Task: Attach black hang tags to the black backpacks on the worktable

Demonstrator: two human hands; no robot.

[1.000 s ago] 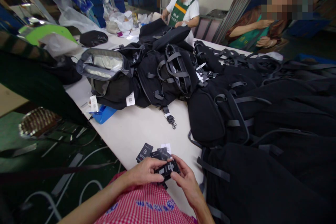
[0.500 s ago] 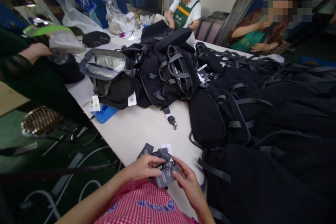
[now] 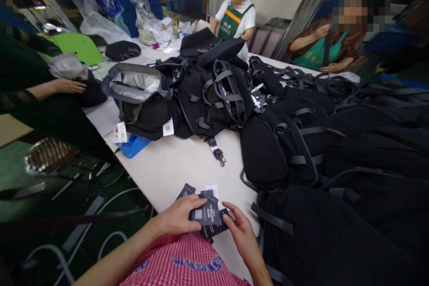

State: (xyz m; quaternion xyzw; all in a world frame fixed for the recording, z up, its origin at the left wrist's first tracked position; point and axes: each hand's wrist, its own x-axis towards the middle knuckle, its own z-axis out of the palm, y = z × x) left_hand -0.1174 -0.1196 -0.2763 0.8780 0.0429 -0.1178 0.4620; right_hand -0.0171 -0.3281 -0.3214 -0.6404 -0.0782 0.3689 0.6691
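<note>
Several dark printed tags (image 3: 210,211) are gathered at the table's near edge, one with a small square code facing up. My left hand (image 3: 182,214) grips them from the left, fingers on top and thumb at the lower edge. On the right, my right hand (image 3: 239,228) has its thumb at the corner of a dark tag, with the index finger raised apart from it; whether it pinches the tag is unclear. A white tag (image 3: 212,190) lies just behind the dark ones.
Black bags (image 3: 214,94) are heaped across the middle of the white table (image 3: 174,165), and more black bags (image 3: 328,228) fill the right side. A strap with a metal clip (image 3: 217,154) lies ahead. Three other people stand or sit around the table.
The tag on top now shows its code and text instead of the snowflake side. My right fingers have spread a little. At the left, another person's hand has moved lower and to the right.
</note>
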